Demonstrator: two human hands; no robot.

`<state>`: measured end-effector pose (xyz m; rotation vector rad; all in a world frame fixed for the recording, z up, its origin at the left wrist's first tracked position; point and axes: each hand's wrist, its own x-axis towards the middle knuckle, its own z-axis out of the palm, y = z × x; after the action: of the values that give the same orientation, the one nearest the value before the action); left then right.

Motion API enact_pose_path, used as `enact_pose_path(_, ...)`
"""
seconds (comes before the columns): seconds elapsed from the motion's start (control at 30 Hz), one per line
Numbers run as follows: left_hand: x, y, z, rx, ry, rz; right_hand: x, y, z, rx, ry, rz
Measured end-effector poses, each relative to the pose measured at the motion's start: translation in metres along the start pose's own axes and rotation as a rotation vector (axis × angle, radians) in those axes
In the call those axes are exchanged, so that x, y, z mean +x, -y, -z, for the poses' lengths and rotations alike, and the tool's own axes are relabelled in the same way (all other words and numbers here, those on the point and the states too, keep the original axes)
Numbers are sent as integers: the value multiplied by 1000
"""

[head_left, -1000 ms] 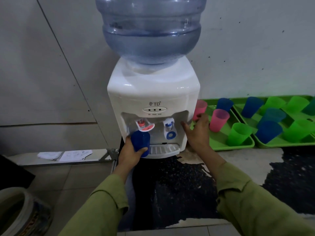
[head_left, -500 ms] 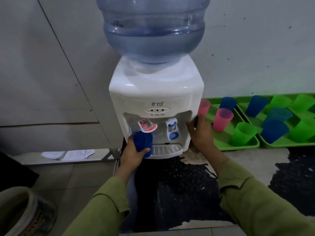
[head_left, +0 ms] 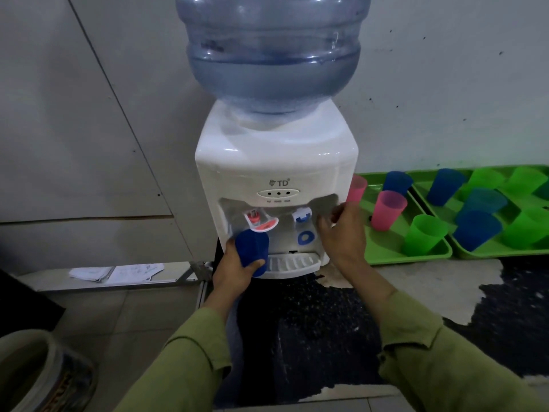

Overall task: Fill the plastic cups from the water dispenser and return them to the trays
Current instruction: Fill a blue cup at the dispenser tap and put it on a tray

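A white water dispenser [head_left: 276, 171] with a big blue bottle [head_left: 271, 52] stands against the wall. My left hand [head_left: 234, 267] grips a dark blue cup [head_left: 251, 248] pushed up under the red tap lever [head_left: 261, 223], above the drip tray [head_left: 292, 263]. My right hand [head_left: 341, 236] rests against the dispenser's right front edge beside the blue tap [head_left: 303, 226], fingers loosely curled, holding nothing. Two green trays [head_left: 386, 254] [head_left: 505, 252] to the right hold pink, blue and green cups, among them a pink cup [head_left: 387, 209] and a green cup [head_left: 423, 237].
Folded papers [head_left: 118, 272] lie on a low ledge at the left. A pale bucket [head_left: 38, 373] sits at the bottom left. The counter under the dispenser is dark speckled stone [head_left: 312, 331], with tiled floor to the left.
The view has shifted slightly. My left hand keeps the blue cup pressed at the red tap. My right hand has slid a little leftward along the dispenser's right front.
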<state>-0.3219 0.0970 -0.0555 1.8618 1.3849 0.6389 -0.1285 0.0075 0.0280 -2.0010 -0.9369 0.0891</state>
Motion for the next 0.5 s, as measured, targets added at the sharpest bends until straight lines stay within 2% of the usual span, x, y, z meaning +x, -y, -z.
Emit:
enact_pose_path(0.23, 0, 3, 0, -21, -1, -8, -18, 52, -18, 197, 360, 31)
enact_pose_path(0.5, 2, 5, -1, -37, -9, -2, -13, 44, -36, 84, 472, -32)
